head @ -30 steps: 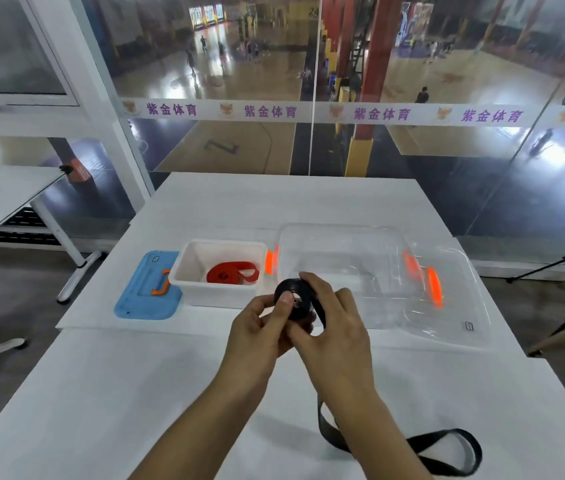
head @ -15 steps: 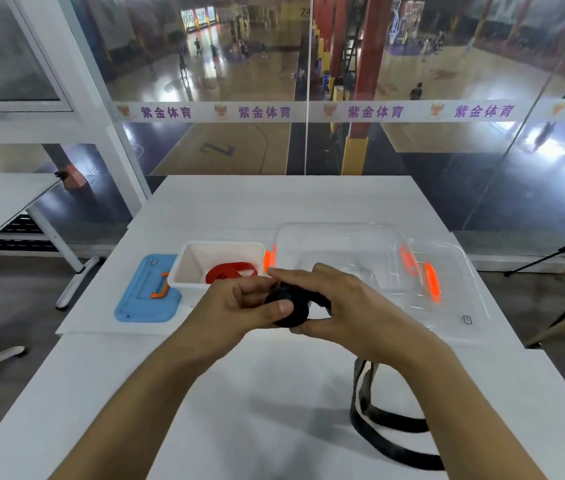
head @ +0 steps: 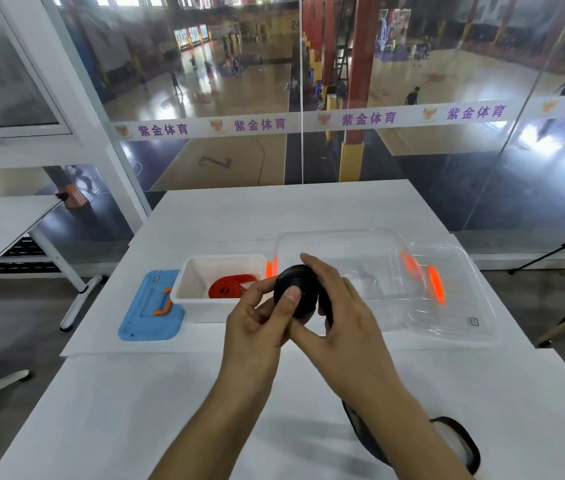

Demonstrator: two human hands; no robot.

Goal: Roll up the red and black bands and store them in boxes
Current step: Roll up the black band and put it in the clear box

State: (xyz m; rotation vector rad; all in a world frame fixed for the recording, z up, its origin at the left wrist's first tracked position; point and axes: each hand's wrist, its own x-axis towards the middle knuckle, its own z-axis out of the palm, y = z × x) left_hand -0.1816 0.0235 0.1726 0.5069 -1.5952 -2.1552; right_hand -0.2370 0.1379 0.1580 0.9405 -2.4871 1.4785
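A white table (head: pixel 170 410) carries everything, with a white sheet (head: pixel 205 233) spread over its far half, whose near edge runs across the middle. On the sheet lie 4 things in a row from left to right: a blue lid (head: pixel 149 308) with an orange handle, touching it a white box (head: pixel 205 299), then a clear box (head: pixel 343 247) and, by the right edge, a clear lid (head: pixel 461 306) with an orange handle. Near the right front corner, the loose end of a black band (head: pixel 464 441) lies in a loop on the bare top.

Matt black band (head: pixel 296 294); glossy clear plastic box (head: pixel 350 247)
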